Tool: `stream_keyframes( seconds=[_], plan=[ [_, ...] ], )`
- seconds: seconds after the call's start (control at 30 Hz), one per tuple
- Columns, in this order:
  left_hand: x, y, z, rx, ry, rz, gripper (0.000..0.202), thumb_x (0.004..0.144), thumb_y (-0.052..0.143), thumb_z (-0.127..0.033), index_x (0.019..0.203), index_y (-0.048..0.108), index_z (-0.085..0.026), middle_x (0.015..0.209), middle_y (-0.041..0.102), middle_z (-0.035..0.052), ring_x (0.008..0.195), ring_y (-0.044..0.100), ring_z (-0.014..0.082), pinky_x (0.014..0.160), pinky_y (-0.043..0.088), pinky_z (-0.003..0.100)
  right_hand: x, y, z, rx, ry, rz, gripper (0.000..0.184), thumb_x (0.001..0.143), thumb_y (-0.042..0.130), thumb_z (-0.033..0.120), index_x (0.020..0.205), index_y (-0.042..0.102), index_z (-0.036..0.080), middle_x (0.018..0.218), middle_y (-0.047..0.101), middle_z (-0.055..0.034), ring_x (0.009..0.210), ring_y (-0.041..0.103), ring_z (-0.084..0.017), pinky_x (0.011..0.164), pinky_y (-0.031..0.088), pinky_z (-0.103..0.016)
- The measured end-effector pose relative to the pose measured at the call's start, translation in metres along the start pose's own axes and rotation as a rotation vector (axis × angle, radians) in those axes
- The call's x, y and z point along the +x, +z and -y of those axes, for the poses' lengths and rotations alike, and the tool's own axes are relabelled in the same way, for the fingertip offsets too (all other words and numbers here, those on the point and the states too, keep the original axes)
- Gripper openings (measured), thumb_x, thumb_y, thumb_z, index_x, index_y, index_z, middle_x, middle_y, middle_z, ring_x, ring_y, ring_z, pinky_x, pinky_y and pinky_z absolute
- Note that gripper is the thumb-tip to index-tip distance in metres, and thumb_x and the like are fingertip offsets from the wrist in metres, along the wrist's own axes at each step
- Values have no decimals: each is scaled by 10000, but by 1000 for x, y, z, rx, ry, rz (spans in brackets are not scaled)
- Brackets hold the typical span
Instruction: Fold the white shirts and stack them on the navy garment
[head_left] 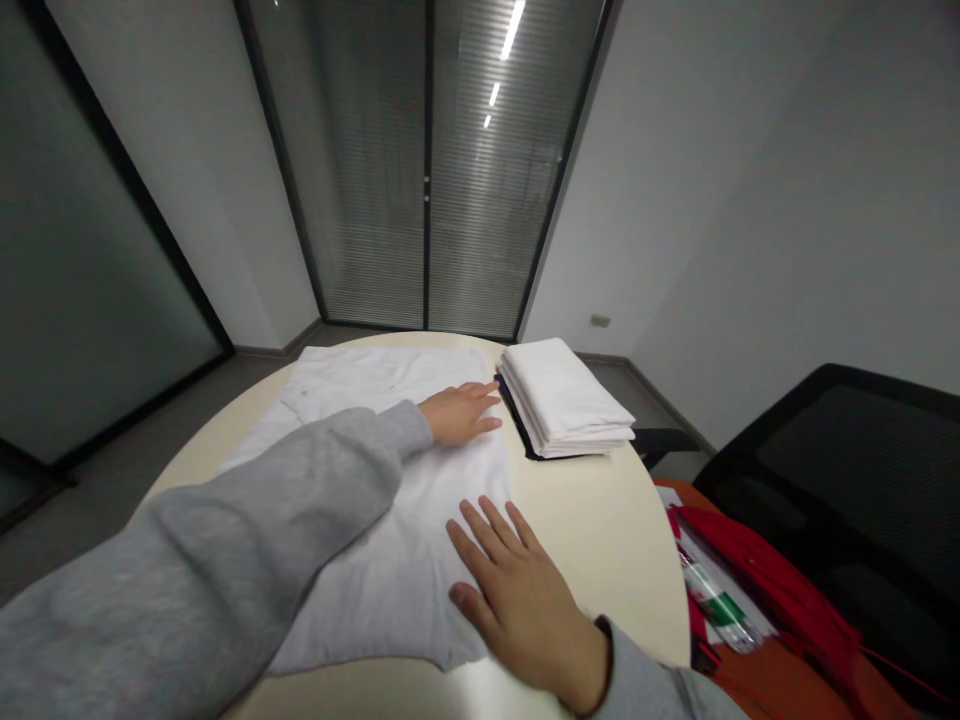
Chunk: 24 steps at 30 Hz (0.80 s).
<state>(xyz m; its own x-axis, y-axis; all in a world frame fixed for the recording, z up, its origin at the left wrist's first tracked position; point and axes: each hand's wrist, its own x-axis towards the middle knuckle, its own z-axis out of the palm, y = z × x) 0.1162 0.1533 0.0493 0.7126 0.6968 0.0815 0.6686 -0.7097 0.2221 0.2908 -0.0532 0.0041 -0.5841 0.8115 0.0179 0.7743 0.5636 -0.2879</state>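
Observation:
A white garment [397,470] lies spread flat on a round cream table [607,530]. My left hand [459,412], in a grey sleeve, reaches across and lies flat and open on the garment's far right part. Nearer to me, my right hand [517,590] rests flat on the garment's right edge with its fingers stretched out. Neither hand grips anything. Just beyond the left fingertips sits a stack of folded white cloths [566,398], with a dark piece at the bottom.
A black chair [847,470] stands at the right. Beside the table's right edge lie a red bag [772,585], papers and a green-and-white item [716,600] on an orange surface. Glass doors with blinds [427,170] and white walls lie beyond.

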Motion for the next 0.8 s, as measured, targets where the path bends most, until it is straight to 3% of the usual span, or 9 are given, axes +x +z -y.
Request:
stream_keyframes(
  seconds=[0.07,0.17,0.23,0.33,0.43,0.53,0.6,0.7,0.8],
  plan=[
    [-60,-20,-21,-49,101,76,536,1021,477,-478,1498,558,-250,1641,450,23,1487,441,286,1223,362,448,4,0,-3,5,-2,1,539,1087,403,500,1597,401,325,1686,325,-17,1580,250,-284,1294,212,-590],
    [-163,-27,-52,-96,74,58,517,1006,525,-509,1519,510,-446,1576,529,-53,1431,523,225,1215,401,429,6,-2,-6,13,-7,-52,478,1097,391,393,1548,493,270,1636,428,-51,1543,350,-270,1277,278,-584],
    [-225,-11,-69,-76,15,-15,713,952,620,-510,1597,316,-520,1614,466,-62,1487,455,230,1229,386,478,4,-4,-5,11,-24,-122,468,1089,400,354,1534,514,262,1628,436,-65,1536,365,-281,1267,291,-608],
    [-285,34,-85,45,-43,-82,937,896,682,-439,1653,130,-461,1590,488,-9,1445,513,272,1159,474,504,0,-6,3,6,-134,-119,536,1055,496,420,1578,437,317,1670,343,-42,1557,306,-321,1260,287,-637],
    [-307,74,-89,220,-33,-154,900,922,600,-257,1649,118,-478,1530,543,-45,1341,620,242,1053,565,436,2,-5,10,13,-328,27,680,1001,580,571,1608,342,381,1676,302,-13,1550,306,-341,1249,333,-601],
    [-312,90,-88,240,-98,-217,873,928,588,-349,1650,116,-483,1526,552,-49,1313,640,267,1024,580,467,7,1,9,-39,-458,112,714,984,547,662,1610,304,419,1647,346,-6,1512,375,-358,1205,408,-599],
    [-317,91,-87,201,-255,-337,878,911,592,-459,1647,114,-494,1496,600,-38,1284,655,300,995,588,510,10,7,5,-99,-493,101,734,985,521,682,1621,268,418,1640,348,-14,1492,404,-370,1175,444,-607],
    [-327,89,-86,185,-609,-555,883,901,590,-521,1653,128,-493,1385,695,30,1169,696,351,900,595,570,11,18,-2,-145,-511,34,797,991,532,662,1648,176,386,1644,334,-40,1475,442,-354,1160,474,-563],
    [-335,91,-88,151,-770,-592,833,911,597,-513,1648,211,-473,1217,750,73,1028,716,363,819,596,573,10,27,-7,-140,-505,-40,877,987,583,608,1665,95,341,1650,326,-66,1464,472,-323,1162,478,-499]
  ],
)
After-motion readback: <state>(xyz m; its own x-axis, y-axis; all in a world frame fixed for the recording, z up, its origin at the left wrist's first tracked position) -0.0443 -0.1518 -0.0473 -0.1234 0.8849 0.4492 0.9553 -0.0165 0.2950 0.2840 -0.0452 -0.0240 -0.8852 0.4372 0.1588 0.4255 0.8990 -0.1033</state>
